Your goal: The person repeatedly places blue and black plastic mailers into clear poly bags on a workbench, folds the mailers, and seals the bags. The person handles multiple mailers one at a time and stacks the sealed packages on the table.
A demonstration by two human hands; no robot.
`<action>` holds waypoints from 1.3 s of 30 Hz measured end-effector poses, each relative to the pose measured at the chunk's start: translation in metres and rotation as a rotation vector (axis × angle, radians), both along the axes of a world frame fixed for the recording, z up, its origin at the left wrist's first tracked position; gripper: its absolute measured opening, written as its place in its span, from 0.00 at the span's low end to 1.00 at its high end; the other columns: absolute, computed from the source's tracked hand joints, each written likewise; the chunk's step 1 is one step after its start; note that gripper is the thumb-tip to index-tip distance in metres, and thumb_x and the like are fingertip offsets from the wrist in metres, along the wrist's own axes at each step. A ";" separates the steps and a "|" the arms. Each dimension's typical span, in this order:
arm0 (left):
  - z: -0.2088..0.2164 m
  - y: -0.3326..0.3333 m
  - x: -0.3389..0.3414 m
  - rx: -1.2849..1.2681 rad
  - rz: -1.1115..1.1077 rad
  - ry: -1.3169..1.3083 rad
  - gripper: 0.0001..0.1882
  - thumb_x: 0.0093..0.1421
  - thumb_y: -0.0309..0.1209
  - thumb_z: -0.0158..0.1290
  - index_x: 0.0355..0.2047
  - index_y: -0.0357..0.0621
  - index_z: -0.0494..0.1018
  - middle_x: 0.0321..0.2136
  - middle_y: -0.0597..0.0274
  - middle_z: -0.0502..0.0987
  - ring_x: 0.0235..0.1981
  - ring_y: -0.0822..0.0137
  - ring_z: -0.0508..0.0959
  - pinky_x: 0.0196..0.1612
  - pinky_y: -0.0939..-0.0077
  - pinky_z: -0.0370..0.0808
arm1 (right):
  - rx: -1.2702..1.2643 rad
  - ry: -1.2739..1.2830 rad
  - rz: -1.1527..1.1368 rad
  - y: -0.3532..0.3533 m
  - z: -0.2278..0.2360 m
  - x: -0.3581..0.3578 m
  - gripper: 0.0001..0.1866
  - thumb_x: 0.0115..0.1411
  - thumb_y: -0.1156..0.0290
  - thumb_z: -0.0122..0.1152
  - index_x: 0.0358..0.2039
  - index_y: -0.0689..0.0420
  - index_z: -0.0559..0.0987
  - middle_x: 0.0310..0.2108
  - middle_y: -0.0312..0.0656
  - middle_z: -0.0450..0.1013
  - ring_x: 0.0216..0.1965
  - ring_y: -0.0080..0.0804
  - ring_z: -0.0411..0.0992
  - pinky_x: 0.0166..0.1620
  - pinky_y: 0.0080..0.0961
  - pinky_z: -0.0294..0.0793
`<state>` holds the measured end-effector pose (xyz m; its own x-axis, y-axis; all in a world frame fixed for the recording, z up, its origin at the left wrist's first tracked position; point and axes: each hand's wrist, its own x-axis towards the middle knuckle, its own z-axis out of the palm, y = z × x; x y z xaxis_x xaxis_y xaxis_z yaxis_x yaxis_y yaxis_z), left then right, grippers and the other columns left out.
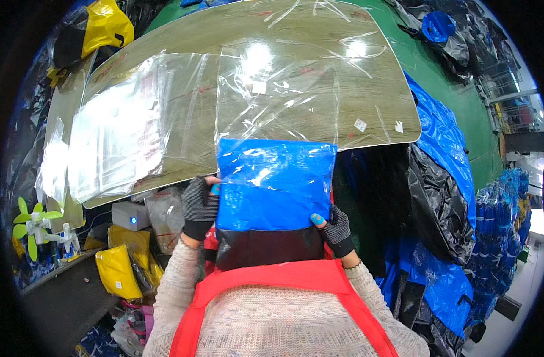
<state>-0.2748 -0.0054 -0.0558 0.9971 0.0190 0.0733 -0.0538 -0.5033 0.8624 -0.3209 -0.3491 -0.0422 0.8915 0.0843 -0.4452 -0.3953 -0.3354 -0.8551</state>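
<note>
A folded blue and black piece of shiny sheet material (275,190) is partly inside a clear plastic bag (310,101). Its far end rests on the table's near edge and its black end comes close to my body. My left hand (200,205), in a dark fingerless glove, grips the left edge of the folded piece. On its lower right edge my right hand (336,230), gloved the same way, has its thumb pressed on the blue face. The fingers under the piece are hidden. The bag's flat, transparent end stretches away across the tabletop.
On the wood-patterned table (379,77) lies a stack of clear bags (120,125) at left. Yellow packets (118,272), a grey box (130,215) and a small green-bladed fan (34,229) stand left. Black and blue sheeting (441,202) is heaped at right.
</note>
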 end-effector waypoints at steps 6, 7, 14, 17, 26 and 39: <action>-0.016 0.010 0.015 -0.721 0.053 0.307 0.30 0.60 0.31 0.57 0.60 0.41 0.59 0.46 0.57 0.73 0.44 0.68 0.73 0.48 0.75 0.72 | 0.139 -0.219 -0.150 0.010 -0.016 0.039 0.34 0.55 0.48 0.66 0.52 0.64 0.73 0.45 0.47 0.76 0.45 0.31 0.74 0.49 0.31 0.73; -0.011 0.007 0.015 -0.603 -0.090 0.238 0.41 0.57 0.33 0.60 0.66 0.42 0.50 0.54 0.52 0.69 0.51 0.62 0.72 0.54 0.69 0.70 | 0.312 -0.194 -0.253 0.008 -0.018 0.037 0.35 0.55 0.49 0.66 0.53 0.63 0.72 0.46 0.47 0.75 0.46 0.32 0.73 0.50 0.31 0.73; 0.032 -0.029 -0.076 -0.625 -0.219 0.333 0.50 0.51 0.48 0.64 0.66 0.42 0.50 0.60 0.55 0.63 0.59 0.62 0.65 0.58 0.66 0.65 | 0.233 -0.216 0.054 0.003 -0.019 -0.029 0.36 0.50 0.54 0.71 0.55 0.60 0.71 0.47 0.49 0.75 0.50 0.41 0.73 0.53 0.38 0.72; 0.013 -0.023 -0.088 -0.306 -0.050 0.554 0.22 0.64 0.46 0.51 0.45 0.37 0.73 0.37 0.59 0.79 0.37 0.70 0.76 0.40 0.72 0.71 | 0.037 -0.113 0.013 -0.003 -0.022 -0.031 0.33 0.48 0.49 0.72 0.47 0.60 0.76 0.41 0.49 0.78 0.44 0.41 0.76 0.48 0.36 0.74; -0.004 -0.011 0.008 -0.548 -0.065 0.489 0.34 0.61 0.50 0.53 0.59 0.38 0.63 0.53 0.55 0.71 0.50 0.67 0.72 0.53 0.70 0.69 | 0.368 0.032 -0.006 -0.020 -0.017 -0.015 0.42 0.48 0.47 0.72 0.56 0.61 0.69 0.52 0.49 0.72 0.53 0.40 0.71 0.55 0.34 0.71; 0.028 -0.028 -0.086 -0.312 -0.011 0.818 0.16 0.54 0.33 0.64 0.39 0.39 0.75 0.30 0.65 0.78 0.30 0.74 0.75 0.34 0.76 0.73 | 0.077 -0.056 0.062 -0.005 -0.012 -0.015 0.31 0.52 0.50 0.69 0.48 0.60 0.77 0.41 0.48 0.78 0.42 0.38 0.75 0.49 0.32 0.73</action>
